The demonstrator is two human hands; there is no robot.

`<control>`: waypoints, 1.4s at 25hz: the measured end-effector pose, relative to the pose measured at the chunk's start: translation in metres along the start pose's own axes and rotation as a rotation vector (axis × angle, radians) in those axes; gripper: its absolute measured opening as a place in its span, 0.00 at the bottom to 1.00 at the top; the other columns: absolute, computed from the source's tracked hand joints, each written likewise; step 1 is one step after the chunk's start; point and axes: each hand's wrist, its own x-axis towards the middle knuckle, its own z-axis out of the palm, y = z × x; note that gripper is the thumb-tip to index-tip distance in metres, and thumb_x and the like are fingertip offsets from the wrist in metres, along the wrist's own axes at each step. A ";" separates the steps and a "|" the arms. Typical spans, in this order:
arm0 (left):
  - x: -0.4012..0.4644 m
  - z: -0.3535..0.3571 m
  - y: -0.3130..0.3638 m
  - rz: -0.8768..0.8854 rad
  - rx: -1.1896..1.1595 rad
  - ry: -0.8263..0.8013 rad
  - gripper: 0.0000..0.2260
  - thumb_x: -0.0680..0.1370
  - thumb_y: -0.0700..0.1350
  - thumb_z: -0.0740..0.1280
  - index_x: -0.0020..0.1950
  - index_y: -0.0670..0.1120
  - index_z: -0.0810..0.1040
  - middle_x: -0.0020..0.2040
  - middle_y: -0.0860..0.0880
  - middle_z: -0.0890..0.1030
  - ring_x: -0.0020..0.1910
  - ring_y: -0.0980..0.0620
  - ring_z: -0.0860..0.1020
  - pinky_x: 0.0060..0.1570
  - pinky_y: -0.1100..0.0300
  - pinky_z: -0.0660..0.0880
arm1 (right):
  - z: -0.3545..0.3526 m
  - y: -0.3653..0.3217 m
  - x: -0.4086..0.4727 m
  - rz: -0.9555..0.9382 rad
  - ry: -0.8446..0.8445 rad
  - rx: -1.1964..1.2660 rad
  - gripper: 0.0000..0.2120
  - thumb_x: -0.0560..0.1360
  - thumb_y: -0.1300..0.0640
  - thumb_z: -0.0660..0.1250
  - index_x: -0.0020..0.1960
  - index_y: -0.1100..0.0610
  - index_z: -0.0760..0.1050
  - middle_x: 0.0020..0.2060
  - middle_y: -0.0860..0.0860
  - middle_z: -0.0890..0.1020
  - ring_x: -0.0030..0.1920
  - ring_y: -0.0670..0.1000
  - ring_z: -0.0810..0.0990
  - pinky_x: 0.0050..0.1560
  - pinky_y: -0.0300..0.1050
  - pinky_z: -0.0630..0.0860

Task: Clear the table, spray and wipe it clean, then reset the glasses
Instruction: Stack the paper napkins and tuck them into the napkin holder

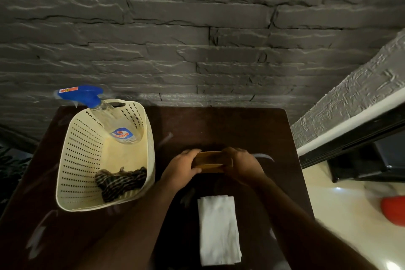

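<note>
- The left hand [183, 163] reaches forward over the dark table [230, 125], palm down, fingers curled around the left end of a small wooden holder [211, 162].
- The right hand [242, 164] mirrors it, fingers wrapped over the right end of the wooden holder; both forearms slant in from the near edge and converge on it.
- The wooden holder is a low, tan, box-like piece gripped between the two hands; whether it rests on the table or is lifted off it cannot be told.
- A stack of white napkins [219, 230] lies flat on the table nearer the person than the wooden holder, between the two forearms.
- A cream perforated basket [81, 160] stands on the table to the left of the wooden holder, near the left hand but apart from it.
- A spray bottle [109, 118] with a blue trigger head leans in the basket's far corner, head poking above the rim.
- A dark striped cloth [121, 182] lies bunched in the basket's near corner.
- A grey stone wall [197, 39] rises beyond the wooden holder, past the table's far edge.
</note>
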 end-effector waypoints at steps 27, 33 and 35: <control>-0.072 0.075 0.044 -0.196 0.259 -0.138 0.25 0.71 0.57 0.73 0.63 0.48 0.74 0.59 0.47 0.77 0.59 0.46 0.74 0.53 0.53 0.72 | 0.090 -0.008 -0.123 0.572 0.042 0.482 0.14 0.71 0.50 0.72 0.55 0.54 0.80 0.44 0.47 0.82 0.41 0.48 0.80 0.33 0.40 0.72; -0.076 0.041 0.051 -0.211 -0.518 -0.438 0.19 0.68 0.49 0.76 0.57 0.48 0.79 0.51 0.51 0.82 0.53 0.50 0.79 0.49 0.54 0.75 | 0.070 0.008 -0.134 0.339 -0.170 1.086 0.33 0.62 0.50 0.81 0.64 0.55 0.75 0.55 0.54 0.84 0.54 0.54 0.84 0.56 0.57 0.81; -0.083 0.032 0.050 -0.239 -0.766 -0.439 0.17 0.72 0.45 0.74 0.59 0.50 0.78 0.54 0.52 0.83 0.56 0.52 0.79 0.53 0.54 0.74 | 0.061 0.007 -0.134 0.301 -0.309 1.101 0.30 0.61 0.52 0.81 0.61 0.56 0.79 0.55 0.55 0.85 0.56 0.55 0.84 0.61 0.58 0.78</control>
